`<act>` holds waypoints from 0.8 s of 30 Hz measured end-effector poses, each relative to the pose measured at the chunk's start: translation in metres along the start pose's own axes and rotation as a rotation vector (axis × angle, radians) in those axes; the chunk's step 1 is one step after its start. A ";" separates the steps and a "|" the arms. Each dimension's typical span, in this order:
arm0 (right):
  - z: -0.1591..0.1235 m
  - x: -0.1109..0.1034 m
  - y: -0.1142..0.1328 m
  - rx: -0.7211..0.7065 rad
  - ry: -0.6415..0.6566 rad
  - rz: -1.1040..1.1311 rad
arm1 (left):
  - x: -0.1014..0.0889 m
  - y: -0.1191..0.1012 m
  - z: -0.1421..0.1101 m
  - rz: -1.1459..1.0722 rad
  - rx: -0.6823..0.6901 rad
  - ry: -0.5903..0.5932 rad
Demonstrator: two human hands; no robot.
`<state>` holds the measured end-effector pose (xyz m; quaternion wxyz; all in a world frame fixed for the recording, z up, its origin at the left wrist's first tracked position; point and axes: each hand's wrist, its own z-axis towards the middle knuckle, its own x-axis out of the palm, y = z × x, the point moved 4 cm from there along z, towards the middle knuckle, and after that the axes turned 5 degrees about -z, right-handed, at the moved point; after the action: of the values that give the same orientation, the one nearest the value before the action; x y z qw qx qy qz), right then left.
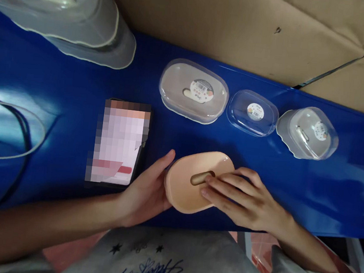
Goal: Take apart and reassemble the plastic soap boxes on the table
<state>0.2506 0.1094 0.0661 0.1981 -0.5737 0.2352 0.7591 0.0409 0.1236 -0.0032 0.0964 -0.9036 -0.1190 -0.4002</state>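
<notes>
An oval peach-coloured plastic box [184, 185] with a small oblong recess in its top is held at the near edge of the blue table. My left hand [149, 190] grips its left end, thumb stretched up along the side and the other fingers hidden beneath. From the right, my right hand [247, 198] lies over the box, fingertips on its top by the recess and the index finger at the far rim. Beyond the box stand an oval clear-lidded container [177, 85], a clear lid-like piece [239, 119] and a smaller clear-lidded container [303, 141], each with a round label.
A phone [118, 142] with a blurred screen lies left of my hands. Stacked translucent containers [112, 54] fill the far left corner. Cables [26, 145] curl at the left edge. Cardboard boxes [214, 22] wall off the back of the blue table [76, 80].
</notes>
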 end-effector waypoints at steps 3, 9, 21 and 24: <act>0.002 0.002 0.003 -0.036 0.006 -0.038 | 0.001 0.000 0.000 0.024 0.072 0.121; 0.003 0.002 0.010 -0.067 0.022 -0.134 | 0.008 -0.004 0.000 0.054 0.139 0.194; -0.027 0.017 -0.083 0.669 -0.127 -0.104 | 0.006 -0.014 -0.007 0.111 0.183 0.162; -0.027 0.026 -0.088 0.665 -0.104 -0.164 | 0.005 -0.014 -0.005 0.064 0.147 0.133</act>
<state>0.3150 0.1653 0.0236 0.4461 -0.4553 0.4124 0.6509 0.0368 0.1363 0.0048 0.1828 -0.8688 -0.1124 -0.4462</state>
